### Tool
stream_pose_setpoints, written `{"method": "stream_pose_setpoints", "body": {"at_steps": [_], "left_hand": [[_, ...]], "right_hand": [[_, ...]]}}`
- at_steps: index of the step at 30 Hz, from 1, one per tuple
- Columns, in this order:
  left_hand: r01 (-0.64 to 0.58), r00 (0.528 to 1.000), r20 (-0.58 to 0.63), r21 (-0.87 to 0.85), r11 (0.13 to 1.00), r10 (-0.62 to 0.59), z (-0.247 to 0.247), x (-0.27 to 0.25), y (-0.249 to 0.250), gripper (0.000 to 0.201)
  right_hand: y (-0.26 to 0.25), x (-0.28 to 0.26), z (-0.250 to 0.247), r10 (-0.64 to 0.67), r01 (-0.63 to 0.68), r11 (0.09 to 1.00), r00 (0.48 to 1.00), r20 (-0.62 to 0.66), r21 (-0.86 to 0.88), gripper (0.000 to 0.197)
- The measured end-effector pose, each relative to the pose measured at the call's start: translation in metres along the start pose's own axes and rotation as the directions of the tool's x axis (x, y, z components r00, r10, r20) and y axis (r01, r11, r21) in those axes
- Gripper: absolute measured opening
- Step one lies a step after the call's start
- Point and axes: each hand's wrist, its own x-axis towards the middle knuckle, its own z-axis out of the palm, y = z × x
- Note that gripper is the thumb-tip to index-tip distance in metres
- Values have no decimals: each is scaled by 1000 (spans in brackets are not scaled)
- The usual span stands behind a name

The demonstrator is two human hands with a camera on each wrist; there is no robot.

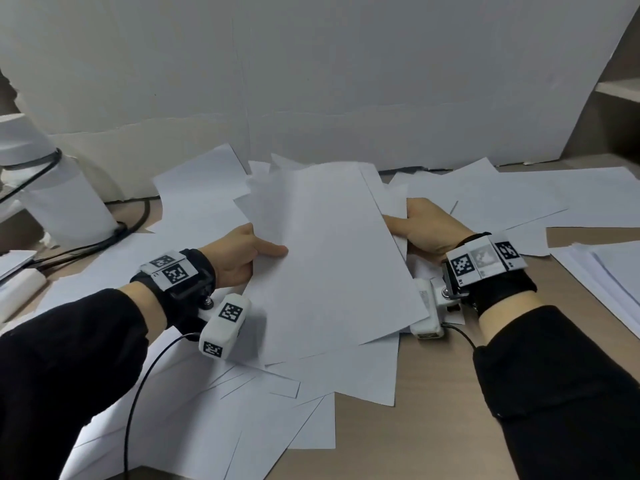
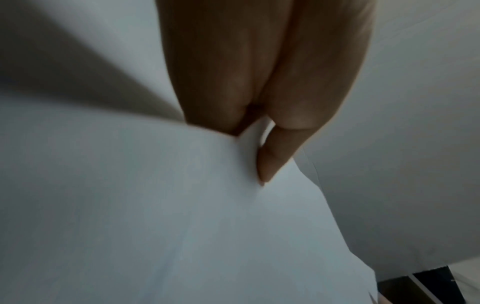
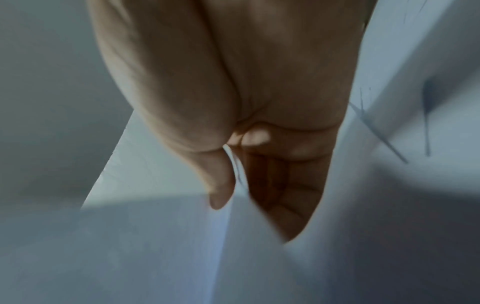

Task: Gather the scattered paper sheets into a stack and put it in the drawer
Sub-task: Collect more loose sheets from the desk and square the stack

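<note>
A loose bundle of white paper sheets [image 1: 329,251] is held tilted above the desk in the head view. My left hand [image 1: 242,254] pinches its left edge, thumb lying on top. My right hand [image 1: 426,226] grips its right edge, fingers under the sheets. In the left wrist view my left hand [image 2: 262,144] has its thumb pressed on the paper [image 2: 155,205]. In the right wrist view my right hand [image 3: 233,181] clamps sheet edges [image 3: 231,158] between thumb and fingers. More scattered sheets [image 1: 242,410] cover the wooden desk [image 1: 433,427] below. No drawer is in view.
A white machine base [image 1: 65,195] with black cables [image 1: 135,216] stands at the left. A white board [image 1: 311,81] forms the back wall. A neater pile of sheets [image 1: 609,278] lies at the right edge. Shelving [image 1: 620,88] rises at the far right.
</note>
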Motion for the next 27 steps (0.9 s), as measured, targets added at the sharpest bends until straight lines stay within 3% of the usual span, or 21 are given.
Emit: {"method": "stream_pose_setpoints", "body": {"at_steps": [6,12,15,18,20,22,25,27], "left_hand": [[-87,989,-117,12,996,88,-21,-2,-3,36],[-87,996,-24,-22,996,86,-36,-18,0,26],[-61,998,17,-16,998,61,-26,-20,0,20],[-38,999,33,27,999,37,-15,-12,-5,37],[-60,998,-25,77,995,62,-11,-7,-8,42],[-102,988,-108,94,990,112,-12,-3,-9,44],[-164,953,-253,43,986,169,-26,-2,-5,39],[-197,935,-303,-17,980,182,-39,-2,-3,41]], "right_hand": [[-2,-7,-2,193,-206,969,976,101,137,12],[-5,-5,6,114,-115,991,993,21,73,11],[-6,-8,12,98,-103,991,993,65,87,14],[-9,-10,13,93,-96,995,991,98,23,14],[-10,-11,9,104,-105,993,994,32,46,14],[-8,-8,0,154,-135,980,980,-128,147,13],[-3,-4,-17,258,-148,945,886,-385,293,17],[1,-1,-26,287,-172,948,828,-482,270,18]]}}
